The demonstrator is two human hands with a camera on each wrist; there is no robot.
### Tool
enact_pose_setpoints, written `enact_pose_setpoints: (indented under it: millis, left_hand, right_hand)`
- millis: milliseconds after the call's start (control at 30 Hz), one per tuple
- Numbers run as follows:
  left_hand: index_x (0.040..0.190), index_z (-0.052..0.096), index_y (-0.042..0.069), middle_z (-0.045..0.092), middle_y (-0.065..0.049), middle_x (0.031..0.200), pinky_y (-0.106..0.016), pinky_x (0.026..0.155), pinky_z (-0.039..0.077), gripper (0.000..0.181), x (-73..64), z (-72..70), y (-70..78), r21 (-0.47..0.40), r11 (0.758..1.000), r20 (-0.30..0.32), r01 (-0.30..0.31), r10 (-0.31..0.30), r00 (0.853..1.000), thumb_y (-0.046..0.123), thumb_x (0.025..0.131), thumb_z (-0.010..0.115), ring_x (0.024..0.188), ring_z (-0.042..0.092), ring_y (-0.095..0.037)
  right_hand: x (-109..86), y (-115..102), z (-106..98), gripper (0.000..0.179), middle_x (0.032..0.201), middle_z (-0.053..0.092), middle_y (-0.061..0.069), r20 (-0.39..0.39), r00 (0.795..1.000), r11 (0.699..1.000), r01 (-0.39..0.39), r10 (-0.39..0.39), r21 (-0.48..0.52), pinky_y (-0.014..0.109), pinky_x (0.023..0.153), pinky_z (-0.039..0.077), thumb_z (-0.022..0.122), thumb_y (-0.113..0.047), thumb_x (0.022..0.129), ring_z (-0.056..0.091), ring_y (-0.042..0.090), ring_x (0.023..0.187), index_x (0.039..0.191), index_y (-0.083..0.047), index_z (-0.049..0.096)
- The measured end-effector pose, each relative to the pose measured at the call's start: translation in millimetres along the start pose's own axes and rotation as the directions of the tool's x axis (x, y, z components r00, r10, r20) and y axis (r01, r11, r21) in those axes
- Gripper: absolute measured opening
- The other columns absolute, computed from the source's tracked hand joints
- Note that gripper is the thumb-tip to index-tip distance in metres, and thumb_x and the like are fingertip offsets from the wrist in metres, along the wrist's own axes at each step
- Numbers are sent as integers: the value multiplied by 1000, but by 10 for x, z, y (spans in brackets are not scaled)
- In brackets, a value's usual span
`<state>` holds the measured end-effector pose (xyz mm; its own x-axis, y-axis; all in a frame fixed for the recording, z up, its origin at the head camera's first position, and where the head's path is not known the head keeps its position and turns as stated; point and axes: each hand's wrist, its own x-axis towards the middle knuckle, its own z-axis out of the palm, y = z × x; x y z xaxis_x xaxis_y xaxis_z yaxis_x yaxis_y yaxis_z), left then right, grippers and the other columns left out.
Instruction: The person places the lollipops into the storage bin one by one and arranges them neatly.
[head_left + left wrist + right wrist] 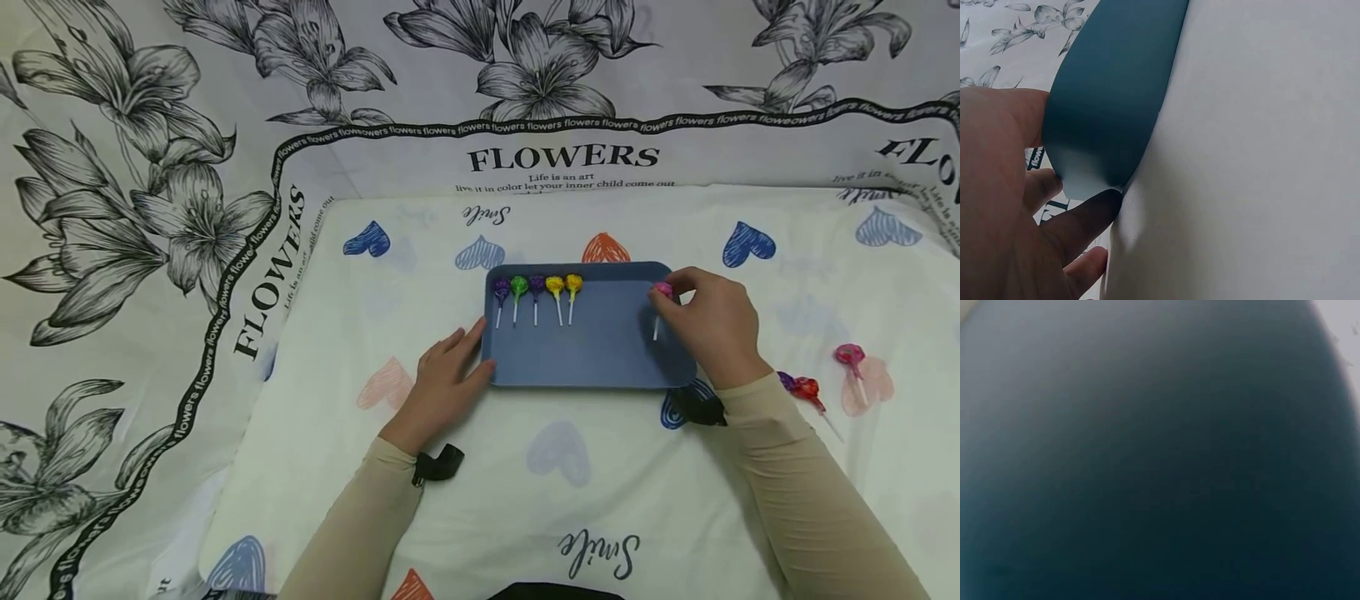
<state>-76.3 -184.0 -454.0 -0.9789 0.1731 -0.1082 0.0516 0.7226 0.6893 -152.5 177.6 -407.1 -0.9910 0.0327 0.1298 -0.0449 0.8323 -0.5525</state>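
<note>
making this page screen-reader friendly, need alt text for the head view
A person's right hand pinches a pink lollipop at the right end of a blue tray, where five lollipops lie in a row. The left hand touches the tray's left edge; at right, more lollipops lie on the cloth.

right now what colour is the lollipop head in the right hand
The lollipop head in the right hand is pink, seen best in the head view.

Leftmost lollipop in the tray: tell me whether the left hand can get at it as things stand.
Probably yes: the left hand touches the left edge of the tray, close to the lollipop, and only the rim appears to lie between them.
</note>
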Motion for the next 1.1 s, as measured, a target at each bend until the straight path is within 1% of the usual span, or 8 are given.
enact_pose_setpoints:
  millis: [367,533,767,933,1100]
  left_hand:
    - [167,22,42,38,2,168,-54,128,8,67,12,14,-11,3,1000,6,-1,1,1000,51,108,52,160,22,-23]
    - [167,22,42,38,2,168,-54,128,8,67,17,19,-17,2,1000,9,4,-4,1000,50,108,52,160,22,-23]
    - [167,24,40,39,1,168,-54,128,9,68,23,5,-10,11,1000,-4,0,0,1000,50,107,53,160,23,-24]
    - [167,23,41,39,1,168,-54,128,10,68,20,8,-15,5,1000,6,-2,2,1000,51,107,53,160,23,-23]
    - [167,23,42,38,2,168,-55,128,10,67,14,18,-14,2,1000,1,4,-4,1000,51,107,52,160,23,-23]
  right_hand:
    - [37,-54,-19,39,107,75,20,24,999,1000,21,-21,-9,37,52,39,69,-37,100,59,30,76,114,-2,75]
    - [37,-96,-51,38,108,76,20,20,999,999,30,-30,-10,37,52,39,70,-37,100,60,30,75,114,-2,76]
    - [40,-141,-94,38,110,76,21,19,999,999,42,-42,-2,36,51,40,71,-37,100,60,29,73,114,-2,76]
    - [46,-150,-115,38,110,76,21,21,999,999,48,-48,0,35,49,40,71,-37,99,62,28,72,114,-2,76]
    - [80,-170,-130,38,109,76,20,10,998,998,62,-62,12,36,49,40,70,-37,99,62,28,71,114,-2,76]
